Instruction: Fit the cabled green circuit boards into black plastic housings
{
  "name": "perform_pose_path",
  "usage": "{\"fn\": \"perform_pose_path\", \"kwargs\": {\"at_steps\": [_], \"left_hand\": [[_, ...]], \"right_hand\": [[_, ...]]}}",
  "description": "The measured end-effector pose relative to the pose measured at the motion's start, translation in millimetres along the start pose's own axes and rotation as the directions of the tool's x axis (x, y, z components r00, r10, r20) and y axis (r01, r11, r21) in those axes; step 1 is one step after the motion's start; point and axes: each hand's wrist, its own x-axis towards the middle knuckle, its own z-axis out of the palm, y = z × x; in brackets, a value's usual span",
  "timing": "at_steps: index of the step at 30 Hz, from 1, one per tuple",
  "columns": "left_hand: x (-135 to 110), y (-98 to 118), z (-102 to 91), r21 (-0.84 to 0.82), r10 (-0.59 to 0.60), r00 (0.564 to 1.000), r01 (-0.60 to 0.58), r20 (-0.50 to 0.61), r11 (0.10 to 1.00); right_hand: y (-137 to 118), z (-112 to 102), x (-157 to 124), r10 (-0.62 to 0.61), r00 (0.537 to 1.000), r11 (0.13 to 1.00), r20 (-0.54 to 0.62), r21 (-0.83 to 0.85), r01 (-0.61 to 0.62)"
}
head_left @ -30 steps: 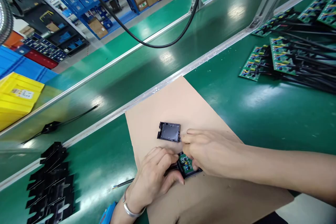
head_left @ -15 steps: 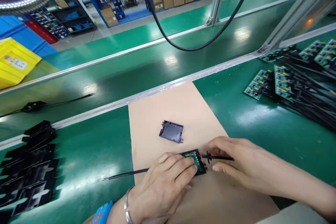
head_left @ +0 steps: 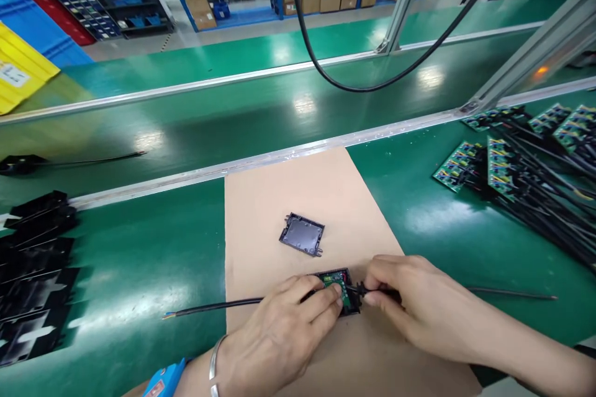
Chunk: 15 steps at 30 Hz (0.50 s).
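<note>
My left hand (head_left: 293, 322) lies over a small black plastic case (head_left: 355, 306) and grips it, fingertips pressing on the green circuit board (head_left: 332, 278) inside. A black cable (head_left: 209, 306) with bare coloured wire ends runs out to the left from under that hand. At the case's right end my right hand (head_left: 410, 298) pinches a second black cable (head_left: 507, 293) close to its strain relief (head_left: 360, 289); this cable's far end emerges beyond the wrist. Farther back on the cardboard sheet (head_left: 261, 217) lies a matching black half-shell (head_left: 302, 234), its inside facing up.
Several black case parts (head_left: 37, 285) are piled on the left of the green bench. To the right lie several wired circuit boards (head_left: 500, 167) with black cables. A metal rail (head_left: 279, 161) crosses behind the cardboard, and a black hose (head_left: 367, 88) hangs above.
My right hand has moved left to the case end, closing its fingers on the cable at the strain relief. The left hand stays on the case. The view has shifted slightly.
</note>
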Motion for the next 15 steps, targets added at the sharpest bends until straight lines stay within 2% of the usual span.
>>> {"fn": "perform_pose_path", "kwargs": {"at_steps": [4, 6, 8, 12, 15], "left_hand": [[-1.9, 0.2, 0.3, -0.010, -0.003, 0.999, 0.003, 0.033, 1.000], [-2.8, 0.5, 0.3, -0.010, -0.004, 0.999, 0.005, 0.050, 1.000], [-3.3, 0.6, 0.2, -0.010, -0.012, 0.997, 0.012, 0.071, 1.000], [-2.8, 0.3, -0.8, -0.021, -0.017, 0.994, 0.019, 0.108, 1.000], [-2.0, -0.4, -0.9, -0.021, -0.019, 0.995, 0.021, 0.102, 1.000]], "right_hand": [[0.4, -7.1, 3.4, 0.020, 0.995, 1.000, 0.097, 0.016, -0.021], [-3.6, -3.9, 6.1, -0.046, 0.997, 0.999, 0.065, 0.012, 0.045], [-6.4, 3.1, 8.9, -0.169, 0.986, 0.985, 0.012, -0.024, 0.169], [1.1, 15.8, 11.8, -0.425, 0.904, 0.891, -0.048, -0.199, 0.408], [11.6, 22.3, 11.9, -0.535, 0.840, 0.813, -0.091, -0.328, 0.482]]}}
